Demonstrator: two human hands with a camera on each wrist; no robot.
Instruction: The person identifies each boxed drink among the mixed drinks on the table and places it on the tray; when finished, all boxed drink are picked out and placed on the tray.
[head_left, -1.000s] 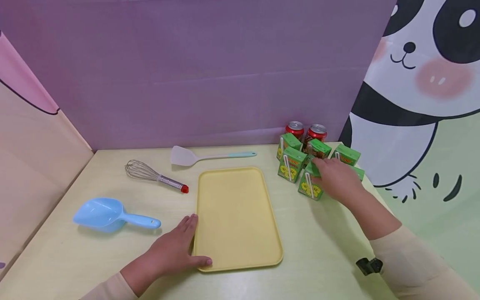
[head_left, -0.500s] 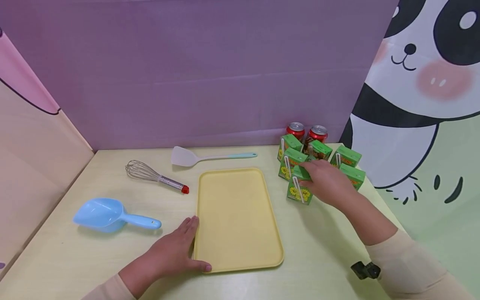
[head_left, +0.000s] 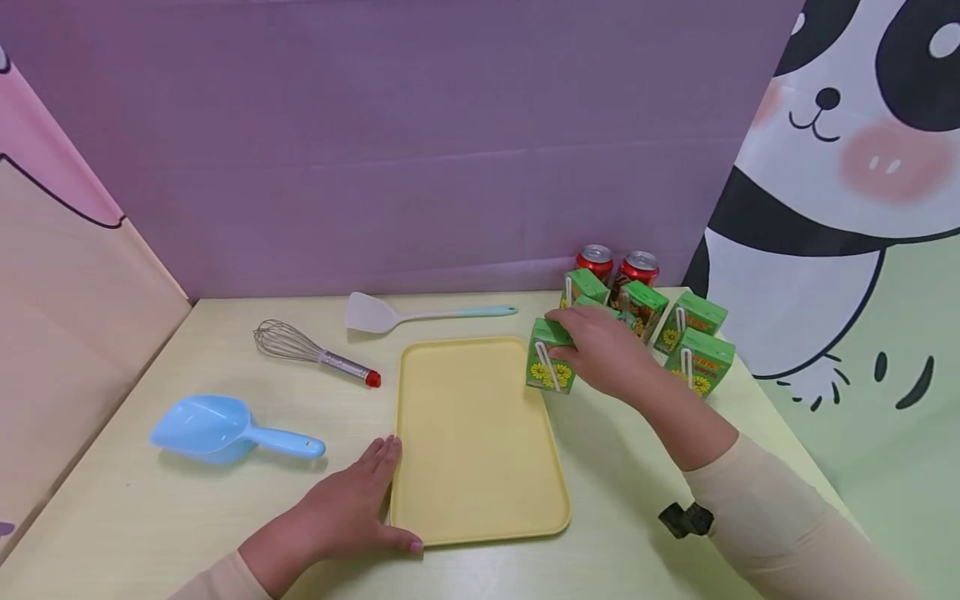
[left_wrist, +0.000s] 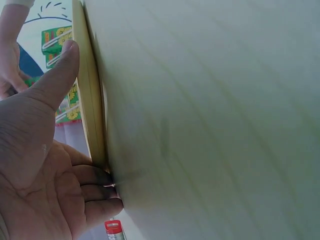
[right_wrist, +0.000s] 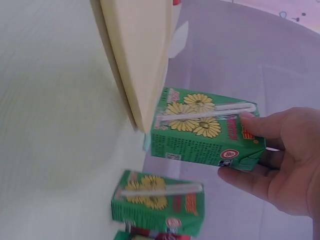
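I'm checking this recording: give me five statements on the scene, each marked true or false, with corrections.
1. The right hand holds a green carton. True.
2. The left hand grips the whisk. False: the left hand touches the yellow tray, apart from the whisk.
3. Two red cans stand behind other cartons. True.
4. The blue scoop lies on the tray. False: the blue scoop lies on the table, left of the tray.
5. The whisk's handle has a red end. True.
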